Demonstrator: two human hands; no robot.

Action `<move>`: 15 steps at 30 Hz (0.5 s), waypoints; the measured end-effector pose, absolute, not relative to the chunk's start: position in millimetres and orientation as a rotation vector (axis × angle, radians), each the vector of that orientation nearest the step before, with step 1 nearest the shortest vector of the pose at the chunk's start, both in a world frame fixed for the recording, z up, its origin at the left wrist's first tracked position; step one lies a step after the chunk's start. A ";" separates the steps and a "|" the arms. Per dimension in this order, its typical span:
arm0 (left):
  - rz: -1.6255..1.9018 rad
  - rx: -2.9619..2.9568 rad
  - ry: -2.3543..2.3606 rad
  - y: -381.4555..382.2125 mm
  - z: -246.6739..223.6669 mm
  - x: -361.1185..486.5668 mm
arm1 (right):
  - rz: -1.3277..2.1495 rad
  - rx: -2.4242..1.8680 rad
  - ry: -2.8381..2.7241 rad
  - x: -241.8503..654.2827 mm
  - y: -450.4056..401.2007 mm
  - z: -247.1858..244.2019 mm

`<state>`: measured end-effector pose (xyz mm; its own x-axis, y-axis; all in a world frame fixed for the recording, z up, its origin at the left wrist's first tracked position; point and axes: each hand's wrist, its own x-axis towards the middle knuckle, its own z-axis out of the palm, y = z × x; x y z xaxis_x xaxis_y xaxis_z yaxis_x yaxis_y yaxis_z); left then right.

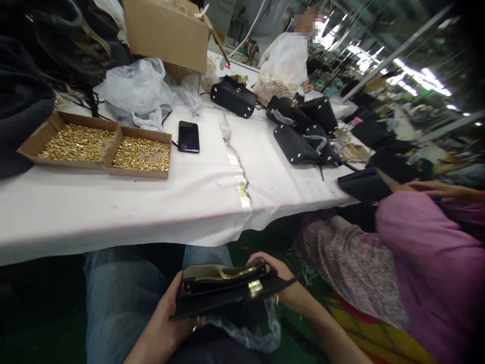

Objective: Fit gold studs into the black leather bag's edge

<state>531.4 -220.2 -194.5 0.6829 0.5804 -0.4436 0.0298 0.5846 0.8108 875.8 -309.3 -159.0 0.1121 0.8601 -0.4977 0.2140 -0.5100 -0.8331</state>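
Observation:
A black handbag (223, 298) rests over my lap, its top toward me with a gold zipper and a gold clasp showing. Clear plastic wraps its handle (261, 336), which hangs on the near side. My left hand (172, 313) grips the bag's left end, fingers partly hidden beneath it. At the right end my right hand (278, 278) is closed round the bag, with some fingers behind it. A gold ring fitting shows close to each hand.
On the white-covered table (151, 207) are cardboard trays (138, 174) of small gold pieces, a phone (188, 136), plastic bags (132, 88), a cardboard box (166, 38) and several black handbags (233, 98). A co-worker in a purple garment (428, 253) sits at right, holding a black item.

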 end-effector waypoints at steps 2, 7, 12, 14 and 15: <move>0.367 0.825 0.776 -214.5 -176.3 535.1 | 1.329 -1.814 -0.873 874.0 -308.1 -162.1; 0.434 0.649 0.669 -202.8 -141.4 532.4 | 1.333 -1.600 -0.373 859.3 -299.3 -143.4; 0.462 0.696 0.647 -189.1 -127.0 529.2 | 1.298 -1.483 -0.181 850.3 -291.6 -137.0; 0.457 0.777 0.645 -179.6 -119.4 533.3 | 1.301 -1.512 -0.113 850.4 -289.2 -137.5; 0.457 0.832 0.650 -174.2 -113.9 536.2 | 1.306 -1.552 -0.098 850.3 -287.4 -136.5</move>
<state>536.2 -174.2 -113.9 0.7176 0.6046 -0.3457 -0.1209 0.5969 0.7932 850.3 -287.4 -136.5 0.3996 0.6293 -0.6666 -0.5231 -0.4406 -0.7296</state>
